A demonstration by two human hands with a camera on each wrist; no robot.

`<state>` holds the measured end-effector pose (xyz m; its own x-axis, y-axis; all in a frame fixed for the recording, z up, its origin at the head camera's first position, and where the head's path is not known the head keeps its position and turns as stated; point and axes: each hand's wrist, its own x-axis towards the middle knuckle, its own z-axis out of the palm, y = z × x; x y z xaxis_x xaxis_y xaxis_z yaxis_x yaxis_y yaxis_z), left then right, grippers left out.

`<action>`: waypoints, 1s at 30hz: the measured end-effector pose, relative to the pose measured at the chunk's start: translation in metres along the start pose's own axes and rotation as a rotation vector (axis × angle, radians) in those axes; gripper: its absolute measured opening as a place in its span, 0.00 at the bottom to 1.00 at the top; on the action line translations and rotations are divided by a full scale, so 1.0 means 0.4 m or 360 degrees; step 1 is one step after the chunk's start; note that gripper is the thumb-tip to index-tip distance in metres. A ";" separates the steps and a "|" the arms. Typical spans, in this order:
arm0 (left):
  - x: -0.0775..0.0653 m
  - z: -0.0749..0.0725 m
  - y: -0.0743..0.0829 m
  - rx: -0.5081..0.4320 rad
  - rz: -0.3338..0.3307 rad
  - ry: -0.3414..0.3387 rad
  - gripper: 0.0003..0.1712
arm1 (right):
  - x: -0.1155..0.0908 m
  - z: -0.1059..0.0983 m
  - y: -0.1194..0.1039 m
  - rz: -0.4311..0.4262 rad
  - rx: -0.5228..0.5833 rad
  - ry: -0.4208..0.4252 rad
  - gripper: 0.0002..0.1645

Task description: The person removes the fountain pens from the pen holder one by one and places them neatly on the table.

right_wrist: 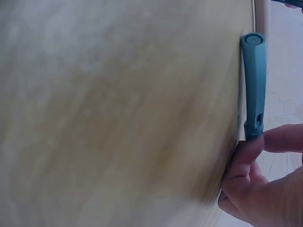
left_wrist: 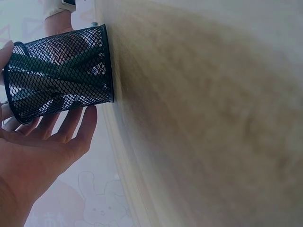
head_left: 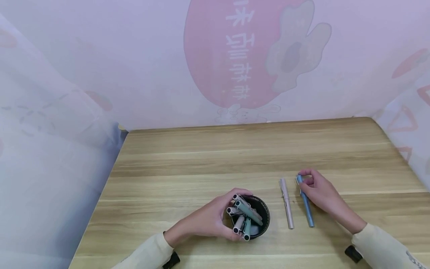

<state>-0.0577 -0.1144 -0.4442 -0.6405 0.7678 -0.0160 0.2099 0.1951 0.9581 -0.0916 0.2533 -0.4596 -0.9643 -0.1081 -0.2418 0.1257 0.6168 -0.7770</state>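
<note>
A black mesh pen cup stands on the table with several pale pink and green pens leaning in it. Wrapped around its left side, my left hand grips the cup; in the left wrist view the fingers curve about the mesh wall. My right hand pinches a blue pen near its clip end between thumb and fingers. The pen's other end points toward me, seen close up in the right wrist view as a blue barrel. A pale pink pen lies between the cup and the blue pen.
The wood-grain table ends at a printed cloth backdrop at the back, with more cloth hanging along the left and right sides. Dark straps or devices sit by both cuffs.
</note>
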 end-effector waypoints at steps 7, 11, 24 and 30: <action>0.003 0.002 0.000 -0.0016 0.0013 -0.0006 0.55 | 0.002 0.003 0.000 -0.0076 -0.0065 -0.0011 0.22; 0.003 0.002 0.003 -0.0021 0.0011 -0.0010 0.56 | 0.001 0.005 -0.003 -0.0128 -0.0092 -0.0004 0.21; 0.003 0.003 0.006 -0.0026 0.0018 0.0010 0.55 | 0.002 0.012 0.002 -0.0252 -0.0145 0.0061 0.21; 0.003 0.004 0.006 0.0006 0.0019 0.0014 0.55 | -0.016 0.011 -0.004 -0.0166 -0.0129 0.0146 0.30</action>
<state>-0.0566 -0.1121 -0.4422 -0.6446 0.7645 -0.0021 0.2201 0.1882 0.9571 -0.0848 0.2495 -0.4593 -0.9889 -0.1053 -0.1050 0.0080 0.6674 -0.7446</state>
